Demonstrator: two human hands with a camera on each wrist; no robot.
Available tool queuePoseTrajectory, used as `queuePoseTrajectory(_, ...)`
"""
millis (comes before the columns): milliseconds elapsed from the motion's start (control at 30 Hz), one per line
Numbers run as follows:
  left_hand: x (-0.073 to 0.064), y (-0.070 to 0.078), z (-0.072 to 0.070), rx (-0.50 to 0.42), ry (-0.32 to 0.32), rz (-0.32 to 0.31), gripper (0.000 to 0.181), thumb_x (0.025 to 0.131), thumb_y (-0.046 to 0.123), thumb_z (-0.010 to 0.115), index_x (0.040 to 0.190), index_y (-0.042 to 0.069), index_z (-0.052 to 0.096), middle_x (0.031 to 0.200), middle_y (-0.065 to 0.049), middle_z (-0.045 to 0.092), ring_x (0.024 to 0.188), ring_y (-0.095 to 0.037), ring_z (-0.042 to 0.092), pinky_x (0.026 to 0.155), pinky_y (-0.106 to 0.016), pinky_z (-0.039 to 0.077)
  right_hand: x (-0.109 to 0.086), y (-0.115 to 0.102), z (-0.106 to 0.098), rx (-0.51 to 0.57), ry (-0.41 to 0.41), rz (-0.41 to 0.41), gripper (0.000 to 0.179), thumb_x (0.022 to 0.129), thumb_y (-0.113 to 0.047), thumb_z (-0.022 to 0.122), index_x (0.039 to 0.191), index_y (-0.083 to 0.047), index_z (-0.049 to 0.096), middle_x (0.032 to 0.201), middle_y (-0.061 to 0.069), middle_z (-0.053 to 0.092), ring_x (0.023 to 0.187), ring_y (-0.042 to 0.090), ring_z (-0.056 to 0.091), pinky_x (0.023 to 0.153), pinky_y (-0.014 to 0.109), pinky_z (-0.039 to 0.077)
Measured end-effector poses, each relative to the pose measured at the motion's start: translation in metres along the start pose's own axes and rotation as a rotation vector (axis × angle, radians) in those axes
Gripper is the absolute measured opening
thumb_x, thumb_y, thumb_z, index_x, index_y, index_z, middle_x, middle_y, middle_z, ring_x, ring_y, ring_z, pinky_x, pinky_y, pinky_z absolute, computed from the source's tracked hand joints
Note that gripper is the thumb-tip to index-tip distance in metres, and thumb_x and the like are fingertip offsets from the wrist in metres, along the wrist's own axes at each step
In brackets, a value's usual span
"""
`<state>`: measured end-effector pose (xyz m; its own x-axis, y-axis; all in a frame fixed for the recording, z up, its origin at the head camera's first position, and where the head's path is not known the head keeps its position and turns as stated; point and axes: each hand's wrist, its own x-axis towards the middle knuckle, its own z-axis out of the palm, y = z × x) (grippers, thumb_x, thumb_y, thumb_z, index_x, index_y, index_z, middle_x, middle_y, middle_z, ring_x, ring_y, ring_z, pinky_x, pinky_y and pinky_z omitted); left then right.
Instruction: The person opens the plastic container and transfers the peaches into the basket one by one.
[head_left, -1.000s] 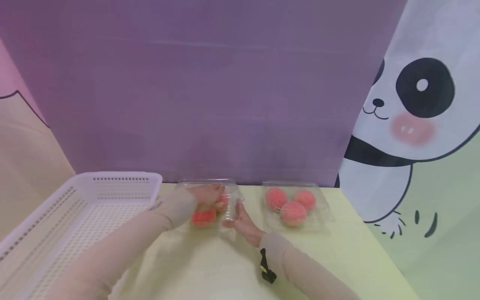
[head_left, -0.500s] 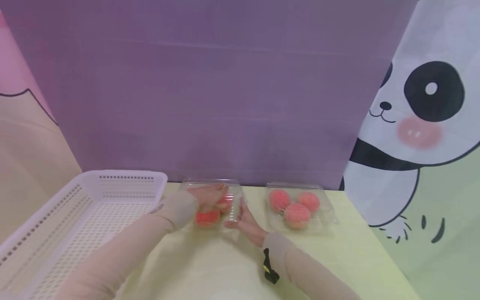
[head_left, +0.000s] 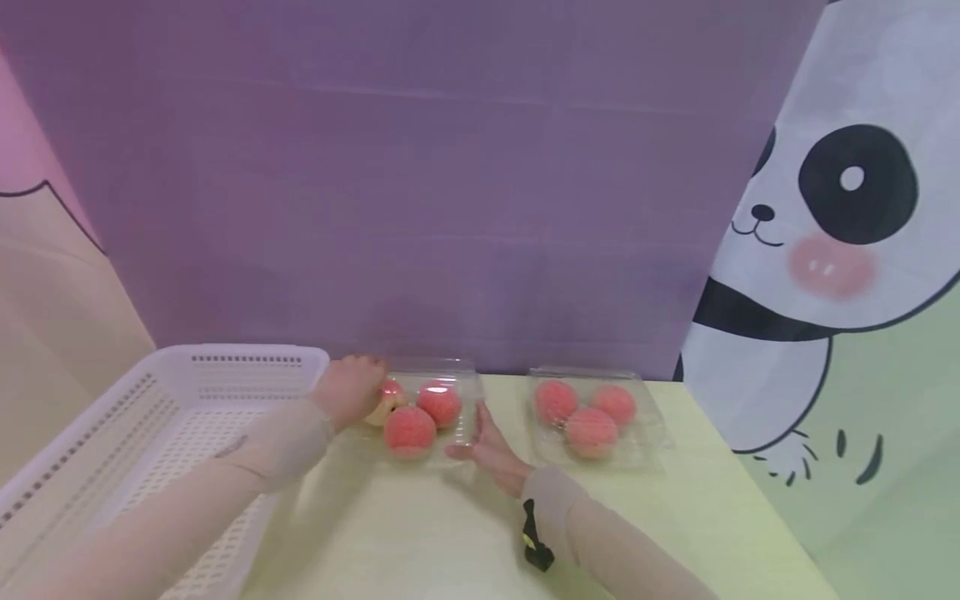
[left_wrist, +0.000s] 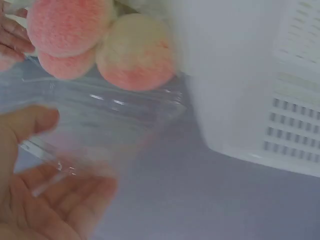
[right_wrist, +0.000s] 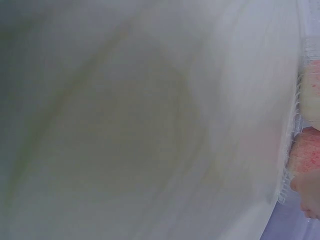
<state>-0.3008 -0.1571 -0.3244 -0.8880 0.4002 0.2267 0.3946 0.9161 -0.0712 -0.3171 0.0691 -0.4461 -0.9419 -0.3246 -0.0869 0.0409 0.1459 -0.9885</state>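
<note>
In the head view, three pink peaches [head_left: 410, 431] sit in a clear plastic clamshell box [head_left: 467, 423] at the back middle of the table. My left hand [head_left: 351, 388] is at the box's back left corner, beside the left peach [head_left: 388, 403]. In the left wrist view, that hand's thumb [left_wrist: 37, 121] and spread fingers stand apart, with the clear lid [left_wrist: 95, 117] passing between them. My right hand [head_left: 491, 452] touches the box's right side, thumb toward its front corner and fingers straight along the wall.
A second clear box [head_left: 648, 417] with three peaches [head_left: 592, 432] stands to the right. A white plastic basket [head_left: 258, 352] with slotted walls takes up the left side. Behind the table [head_left: 420, 533] hangs a purple cloth [head_left: 420, 208].
My left hand has moved left from over the peaches to the box's left side, uncovering the left peach. My right hand stays at the box's right side.
</note>
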Motion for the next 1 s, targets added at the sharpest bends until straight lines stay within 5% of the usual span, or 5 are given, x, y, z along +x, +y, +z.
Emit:
queuePoseTrajectory(167,-0.005,-0.025,-0.01,-0.079,0.061,-0.095,0.007,0.075,0.005,0.062,0.078,-0.002,0.06,0.068,-0.014,0.061,0.06,-0.033,0.059,0.052,-0.044,0.052,0.001,0.0,0.0,-0.026,0.003,0.023,0.104,0.077,-0.01,0.069,0.147,-0.01,-0.008,0.154,0.014,-0.007,0.14,0.034,-0.002,0.113,0.053,0.005)
queuePoseTrajectory(433,0.006,-0.043,-0.019,-0.227,0.019,-0.059,0.023,0.081,0.012,0.059,0.095,-0.005,0.066,0.091,-0.021,0.067,0.082,-0.04,0.063,0.075,-0.053,0.05,-0.002,-0.001,-0.001,-0.033,-0.014,0.018,0.103,0.078,-0.011,0.068,0.147,-0.01,-0.008,0.154,0.014,-0.006,0.14,0.035,0.0,0.113,0.052,0.009)
queuePoseTrajectory(600,0.018,-0.049,-0.028,-0.331,-0.056,-0.126,0.034,0.085,0.018,0.057,0.112,-0.003,0.062,0.103,-0.021,0.066,0.097,-0.041,0.06,0.086,-0.054,0.046,-0.002,-0.001,-0.001,-0.041,-0.014,0.015,0.101,0.078,-0.01,0.068,0.147,-0.01,-0.008,0.153,0.015,-0.006,0.14,0.035,0.0,0.113,0.052,0.009)
queuePoseTrajectory(800,0.035,-0.056,-0.027,-0.499,-0.085,-0.271,0.047,0.094,0.022,0.044,0.131,-0.007,0.043,0.123,-0.026,0.054,0.113,-0.042,0.051,0.096,-0.053,0.041,-0.004,-0.001,-0.003,-0.045,-0.011,0.021,0.101,0.078,-0.01,0.068,0.147,-0.008,-0.007,0.153,0.016,-0.007,0.14,0.036,0.0,0.113,0.052,0.009)
queuePoseTrajectory(1000,0.049,-0.062,-0.015,-0.819,-0.1,-0.391,0.054,0.097,0.014,0.027,0.141,-0.011,0.01,0.14,-0.033,0.029,0.128,-0.044,0.031,0.106,-0.053,0.031,-0.003,-0.001,-0.004,-0.022,-0.017,0.031,0.101,0.079,-0.011,0.067,0.147,-0.011,-0.007,0.154,0.015,-0.007,0.14,0.036,0.002,0.113,0.051,0.009)
